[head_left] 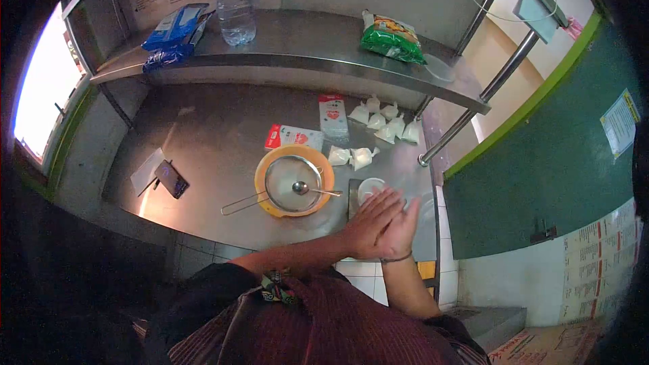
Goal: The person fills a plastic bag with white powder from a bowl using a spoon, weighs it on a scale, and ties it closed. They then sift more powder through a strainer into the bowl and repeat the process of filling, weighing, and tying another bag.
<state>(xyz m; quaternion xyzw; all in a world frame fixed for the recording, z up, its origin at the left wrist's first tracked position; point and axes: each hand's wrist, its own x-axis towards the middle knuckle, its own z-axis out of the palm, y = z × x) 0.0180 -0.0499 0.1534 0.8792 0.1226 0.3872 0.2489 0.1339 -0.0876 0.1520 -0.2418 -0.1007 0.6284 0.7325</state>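
Observation:
My left hand lies across my right hand, palm against palm, over the front right of the steel table. The fingers of both hands are stretched out, and I see nothing held between them. Partly hidden behind my fingers, a small white bowl sits on what looks like a square scale. Left of my hands is an orange basin with a wire-handled strainer resting over it. A metal spoon lies in the strainer, its handle pointing right.
Two red-and-white boxes lie behind the basin, near several knotted bags of white powder. A phone is at the left. The overhead shelf carries a water bottle, blue packets and a green packet.

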